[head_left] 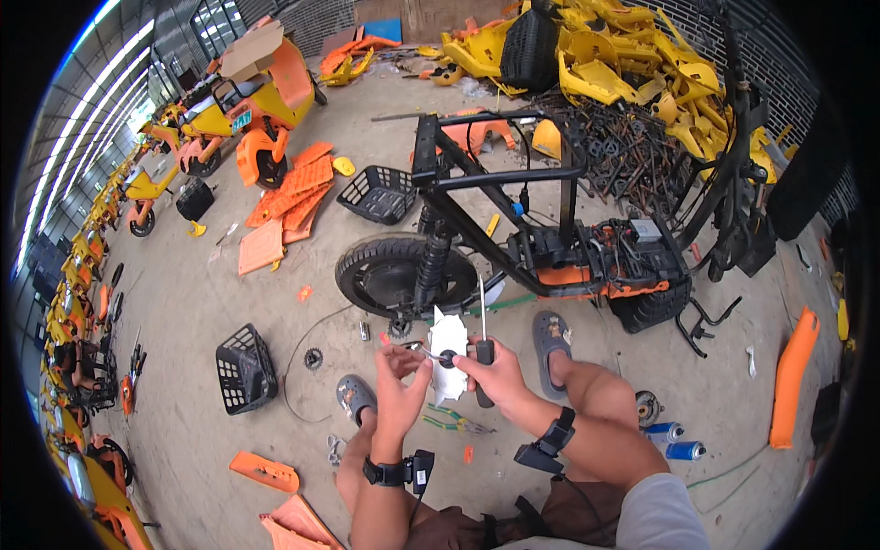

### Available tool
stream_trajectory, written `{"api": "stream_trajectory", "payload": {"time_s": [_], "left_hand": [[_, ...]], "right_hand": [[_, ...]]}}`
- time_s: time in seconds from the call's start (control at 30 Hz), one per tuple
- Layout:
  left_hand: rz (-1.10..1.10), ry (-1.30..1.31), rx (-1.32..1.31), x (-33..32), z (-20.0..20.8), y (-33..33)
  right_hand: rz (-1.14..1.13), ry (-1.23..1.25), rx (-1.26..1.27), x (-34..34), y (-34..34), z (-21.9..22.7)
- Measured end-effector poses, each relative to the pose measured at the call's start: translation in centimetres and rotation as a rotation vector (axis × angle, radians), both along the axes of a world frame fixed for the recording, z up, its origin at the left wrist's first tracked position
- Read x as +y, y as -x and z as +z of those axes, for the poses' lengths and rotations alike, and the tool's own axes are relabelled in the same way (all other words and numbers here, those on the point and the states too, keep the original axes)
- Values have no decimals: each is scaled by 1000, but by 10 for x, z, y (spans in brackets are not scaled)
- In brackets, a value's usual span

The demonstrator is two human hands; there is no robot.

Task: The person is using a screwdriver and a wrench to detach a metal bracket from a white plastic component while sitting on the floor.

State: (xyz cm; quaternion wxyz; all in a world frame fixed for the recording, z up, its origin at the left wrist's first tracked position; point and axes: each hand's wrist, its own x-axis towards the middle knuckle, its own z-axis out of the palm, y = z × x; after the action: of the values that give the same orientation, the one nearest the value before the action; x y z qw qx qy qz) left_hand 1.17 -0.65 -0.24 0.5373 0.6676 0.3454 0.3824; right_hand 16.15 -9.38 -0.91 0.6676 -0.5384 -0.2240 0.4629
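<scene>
In front of my knees, my left hand (401, 383) is closed in a pinch on a thin grey cable (424, 352). The cable leads to a small black round piece on a white plate-like part (448, 330) with jagged edges. My right hand (504, 378) is closed around a screwdriver (485, 350), its dark handle in the palm and its shaft pointing away from me. The right thumb rests against the black round piece. Just beyond my hands stands a stripped black scooter frame (500, 183) with its rear wheel (385, 275). Pliers with green-yellow handles (456, 421) lie on the floor below.
Black plastic baskets (246, 368) (378, 194) lie on the concrete. Orange panels (291, 197) are scattered left, and one orange piece (794, 378) lies right. Two blue spray cans (685, 450) lie beside my right leg. Yellow body panels (632, 64) and rusty metal parts (623, 151) are heaped behind the frame.
</scene>
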Motion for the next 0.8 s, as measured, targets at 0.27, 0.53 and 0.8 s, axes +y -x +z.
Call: {"api": "stream_trajectory", "payload": {"time_s": [0.27, 0.53, 0.8], "left_hand": [[-125, 202, 77, -2, 4, 1], [-97, 258, 76, -4, 5, 4], [-137, 186, 105, -5, 2, 3]], "right_hand": [[56, 11, 152, 0, 4, 12], [121, 9, -51, -1, 11, 2], [80, 32, -94, -1, 13, 1]]}}
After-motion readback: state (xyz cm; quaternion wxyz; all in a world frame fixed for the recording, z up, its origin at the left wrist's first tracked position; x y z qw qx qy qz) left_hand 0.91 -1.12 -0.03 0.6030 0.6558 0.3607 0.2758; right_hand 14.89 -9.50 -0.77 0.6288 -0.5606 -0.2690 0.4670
